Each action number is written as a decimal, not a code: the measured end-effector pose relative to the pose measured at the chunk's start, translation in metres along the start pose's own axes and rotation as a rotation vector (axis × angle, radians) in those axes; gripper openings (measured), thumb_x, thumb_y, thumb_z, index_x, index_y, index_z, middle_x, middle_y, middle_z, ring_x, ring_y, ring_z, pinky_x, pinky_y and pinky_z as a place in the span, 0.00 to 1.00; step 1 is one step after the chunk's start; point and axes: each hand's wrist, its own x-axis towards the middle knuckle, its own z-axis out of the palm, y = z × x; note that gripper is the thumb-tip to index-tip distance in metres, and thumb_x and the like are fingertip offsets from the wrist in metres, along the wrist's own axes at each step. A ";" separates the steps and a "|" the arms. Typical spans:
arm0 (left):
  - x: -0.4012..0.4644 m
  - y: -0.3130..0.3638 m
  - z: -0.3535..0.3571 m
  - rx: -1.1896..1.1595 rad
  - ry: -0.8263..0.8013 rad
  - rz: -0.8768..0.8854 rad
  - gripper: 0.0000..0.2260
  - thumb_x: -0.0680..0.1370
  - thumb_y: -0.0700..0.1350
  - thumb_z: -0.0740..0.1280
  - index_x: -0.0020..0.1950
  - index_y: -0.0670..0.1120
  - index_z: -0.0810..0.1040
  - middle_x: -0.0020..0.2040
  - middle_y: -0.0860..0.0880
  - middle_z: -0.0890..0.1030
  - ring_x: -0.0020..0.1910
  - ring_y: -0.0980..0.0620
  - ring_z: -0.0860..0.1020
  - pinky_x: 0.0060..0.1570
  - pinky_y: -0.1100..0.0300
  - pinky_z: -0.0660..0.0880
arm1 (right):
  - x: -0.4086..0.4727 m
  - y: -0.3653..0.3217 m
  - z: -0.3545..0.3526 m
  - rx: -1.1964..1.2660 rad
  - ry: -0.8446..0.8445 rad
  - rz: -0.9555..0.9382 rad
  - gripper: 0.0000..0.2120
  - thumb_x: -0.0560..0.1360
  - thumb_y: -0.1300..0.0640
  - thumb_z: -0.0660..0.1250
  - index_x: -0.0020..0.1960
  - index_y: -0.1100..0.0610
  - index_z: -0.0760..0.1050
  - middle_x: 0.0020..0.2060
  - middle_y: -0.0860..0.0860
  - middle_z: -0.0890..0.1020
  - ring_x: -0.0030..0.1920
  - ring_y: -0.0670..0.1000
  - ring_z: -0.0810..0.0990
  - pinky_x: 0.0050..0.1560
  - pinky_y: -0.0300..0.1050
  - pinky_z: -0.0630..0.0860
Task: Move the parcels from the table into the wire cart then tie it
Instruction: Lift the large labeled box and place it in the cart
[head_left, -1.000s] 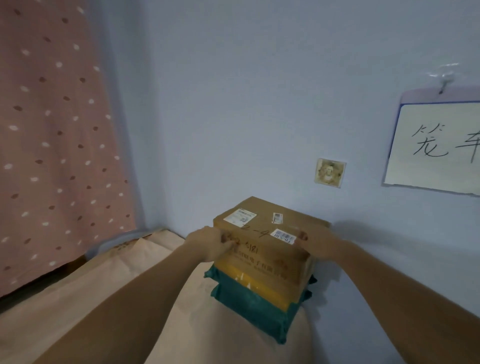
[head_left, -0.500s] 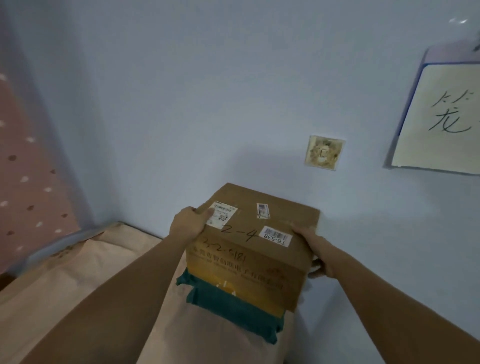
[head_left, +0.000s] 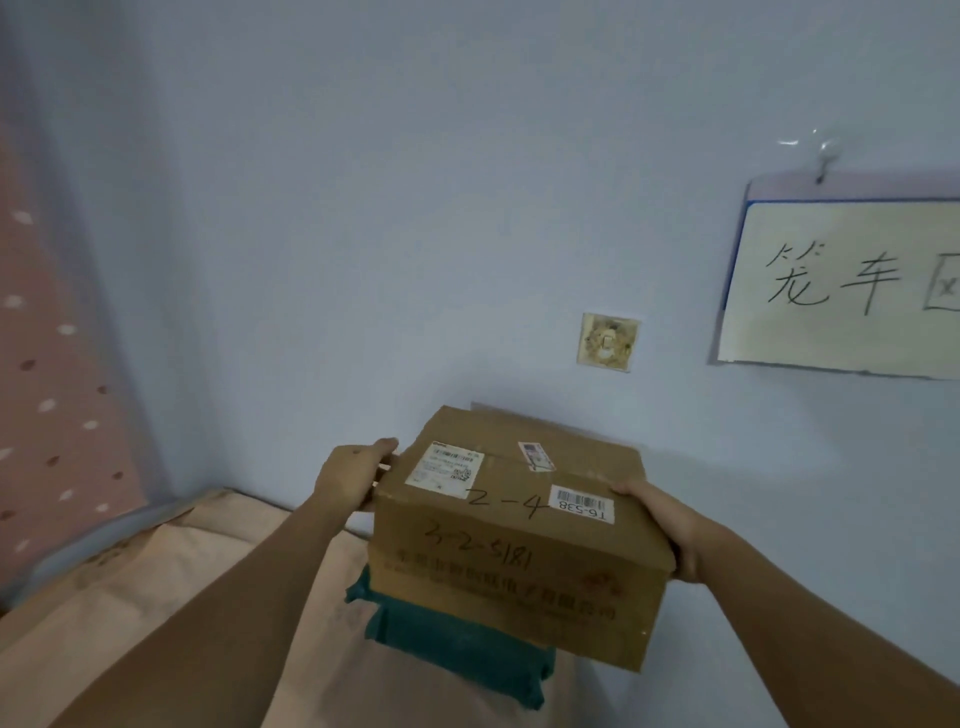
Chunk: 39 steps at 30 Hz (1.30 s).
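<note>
Fingers of both hands, left hand (head_left: 349, 478) and right hand (head_left: 670, 530), grip the cardboard box (head_left: 514, 540) sides, arms outstretched.

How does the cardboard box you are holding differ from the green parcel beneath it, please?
The cardboard box is brown and rigid with square edges; the green parcel is a soft, wrinkled bag. The box carries labels and handwritten numbers; the parcel shows none. The left hand and right hand grip the box by its sides; nothing touches the parcel, which lies on the table. Both are sealed.

Matt brown cardboard box (head_left: 519, 545), paper labels; green plastic parcel (head_left: 457, 649).
</note>
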 end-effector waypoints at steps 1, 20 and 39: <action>-0.009 0.001 0.004 -0.047 -0.043 0.013 0.17 0.76 0.57 0.70 0.46 0.43 0.86 0.42 0.41 0.87 0.37 0.46 0.84 0.38 0.56 0.80 | -0.008 0.000 -0.008 -0.005 -0.007 -0.006 0.31 0.70 0.33 0.72 0.63 0.55 0.82 0.55 0.62 0.86 0.58 0.65 0.84 0.64 0.66 0.77; -0.248 0.029 0.156 -0.380 -0.589 -0.159 0.14 0.75 0.52 0.74 0.52 0.42 0.84 0.48 0.39 0.86 0.40 0.42 0.85 0.37 0.55 0.81 | -0.240 0.138 -0.181 0.069 0.188 -0.090 0.31 0.70 0.36 0.73 0.63 0.57 0.81 0.53 0.59 0.87 0.48 0.60 0.88 0.49 0.53 0.83; -0.447 0.042 0.325 -0.239 -1.195 -0.231 0.16 0.75 0.53 0.72 0.55 0.43 0.86 0.54 0.39 0.86 0.44 0.42 0.86 0.36 0.54 0.81 | -0.513 0.344 -0.262 0.346 0.597 -0.136 0.29 0.73 0.38 0.70 0.66 0.56 0.78 0.52 0.61 0.87 0.44 0.59 0.87 0.39 0.48 0.83</action>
